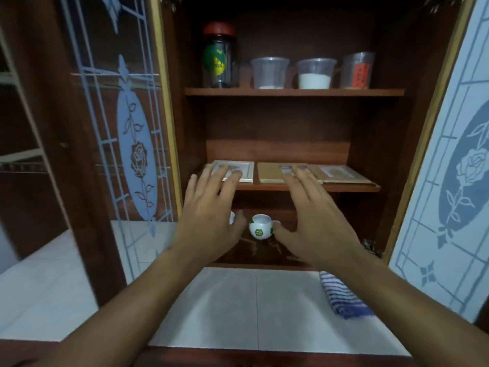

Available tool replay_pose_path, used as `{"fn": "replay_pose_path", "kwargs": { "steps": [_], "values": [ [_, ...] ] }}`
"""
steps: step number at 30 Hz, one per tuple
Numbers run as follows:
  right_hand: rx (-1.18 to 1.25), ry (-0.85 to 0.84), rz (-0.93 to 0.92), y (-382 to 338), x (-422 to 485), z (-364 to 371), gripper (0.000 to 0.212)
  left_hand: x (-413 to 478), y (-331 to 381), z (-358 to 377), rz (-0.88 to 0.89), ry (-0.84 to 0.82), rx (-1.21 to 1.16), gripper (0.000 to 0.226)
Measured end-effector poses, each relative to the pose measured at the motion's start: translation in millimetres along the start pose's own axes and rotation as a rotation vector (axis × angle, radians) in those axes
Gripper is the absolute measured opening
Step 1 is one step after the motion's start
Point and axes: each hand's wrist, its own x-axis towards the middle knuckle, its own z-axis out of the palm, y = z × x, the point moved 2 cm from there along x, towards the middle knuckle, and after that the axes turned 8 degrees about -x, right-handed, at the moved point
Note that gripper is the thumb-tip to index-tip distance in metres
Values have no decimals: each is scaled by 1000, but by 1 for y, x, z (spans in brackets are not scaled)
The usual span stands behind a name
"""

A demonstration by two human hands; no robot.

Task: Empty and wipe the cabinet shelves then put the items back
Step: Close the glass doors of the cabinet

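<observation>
Left hand (211,221) is reaching into the open cabinet with fingers straight and spread, holding nothing, its fingertips lying over the white frame (239,172) at the left of the middle shelf (344,187); whether they are touching it I cannot tell. Below, the small white cup (260,227) is sitting on the bottom shelf between the two thumbs, and a sweeping wrist is risking knocking it over or off the front edge. Right hand (315,221) is equally open and empty, hovering over the brown flat boards (272,172), which are lying overlapped, so lifting one carelessly is risking dragging its neighbours off the shelf. Further right, the striped cloth (341,295) is lying on the tiled table (225,300) beside the open glass door (449,181), which an elbow could be striking.
</observation>
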Motion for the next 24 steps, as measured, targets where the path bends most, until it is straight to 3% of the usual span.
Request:
{"fn": "replay_pose_path", "kwargs": {
  "steps": [11,19,24],
  "values": [
    [186,183,-198,-73,64,-79,87,4,-18,-136,-37,257,29,69],
    [294,330,-341,-140,98,-103,85,-13,-37,-217,-53,498,33,57],
    [375,337,-429,-174,121,-109,81,-15,-80,-233,-277,672,-190,49]
  ]
}}
